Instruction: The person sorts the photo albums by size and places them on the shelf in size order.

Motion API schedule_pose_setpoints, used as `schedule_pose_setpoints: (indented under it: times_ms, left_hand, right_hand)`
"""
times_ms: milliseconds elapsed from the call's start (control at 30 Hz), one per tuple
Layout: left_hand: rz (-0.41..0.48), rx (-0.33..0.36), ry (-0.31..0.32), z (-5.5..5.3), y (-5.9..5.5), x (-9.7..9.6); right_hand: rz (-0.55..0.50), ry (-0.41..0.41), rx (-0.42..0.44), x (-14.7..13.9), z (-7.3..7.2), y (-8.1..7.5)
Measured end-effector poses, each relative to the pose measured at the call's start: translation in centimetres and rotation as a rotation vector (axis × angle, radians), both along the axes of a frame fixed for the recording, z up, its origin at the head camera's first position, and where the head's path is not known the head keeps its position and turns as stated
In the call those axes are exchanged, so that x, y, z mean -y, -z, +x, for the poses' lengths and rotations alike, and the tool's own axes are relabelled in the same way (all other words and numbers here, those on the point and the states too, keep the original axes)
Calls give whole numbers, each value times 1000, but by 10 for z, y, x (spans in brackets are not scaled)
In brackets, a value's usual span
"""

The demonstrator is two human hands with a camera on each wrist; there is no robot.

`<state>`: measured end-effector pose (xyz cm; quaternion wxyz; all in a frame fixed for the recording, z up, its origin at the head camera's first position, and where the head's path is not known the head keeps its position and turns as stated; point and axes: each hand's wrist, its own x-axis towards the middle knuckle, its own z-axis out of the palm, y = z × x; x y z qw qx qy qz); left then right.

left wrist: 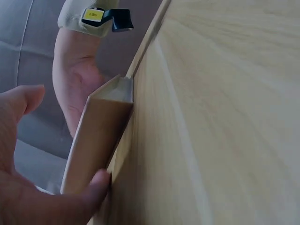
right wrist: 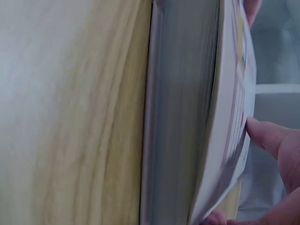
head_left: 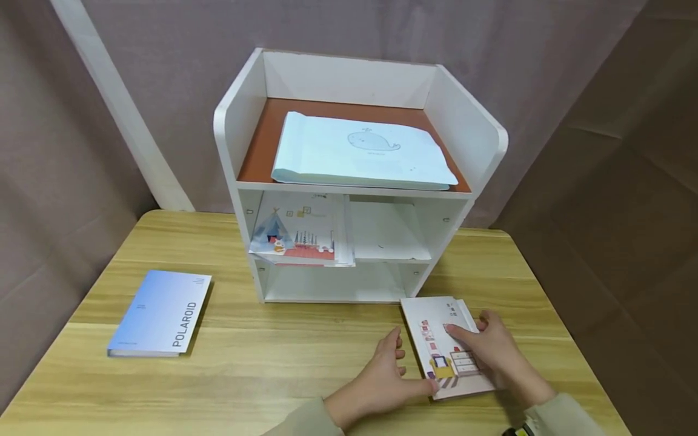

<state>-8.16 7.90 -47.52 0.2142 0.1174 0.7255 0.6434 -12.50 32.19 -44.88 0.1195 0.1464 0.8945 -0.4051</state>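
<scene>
Lower right of the head view, the right hand (head_left: 493,345) hides part of the illustrated album (head_left: 443,348). The bottom edge cuts off a dark wrist device (head_left: 518,431). At left, the blue album's (head_left: 158,315) smallest print is unreadable.

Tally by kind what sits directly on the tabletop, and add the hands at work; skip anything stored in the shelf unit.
Books: 2 (blue POLAROID book, illustrated book)
Shelf units: 1 (white shelf unit)
Hands: 2 (left hand, right hand)
Total: 5
</scene>
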Motion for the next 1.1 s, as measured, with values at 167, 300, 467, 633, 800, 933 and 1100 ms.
schedule_pose_setpoints:
  times_ms: [167,300,467,633,800,933,1100]
  left_hand:
    - [83,-1,68,-7,2,-11]
    - [7,-95,58,-9,1,-14]
    - [-114,-166,36,-9,0,-15]
    - [-119,-187,32,-11,2,-17]
    - [-130,-200,25,-12,2,-19]
    - [-129,-199,21,-12,0,-21]
    - [-124,-188,14,-13,0,-21]
  right_hand:
    - [3,-19,28,-5,-4,1]
    - [29,-26,17,-3,-5,4]
    - [57,-26,5,-1,-6,8]
    - [38,-32,-6,0,-7,8]
    - [31,-41,0,-3,-10,7]
    - [-4,-40,19,-5,-12,7]
    - [-88,-30,60,-7,-16,9]
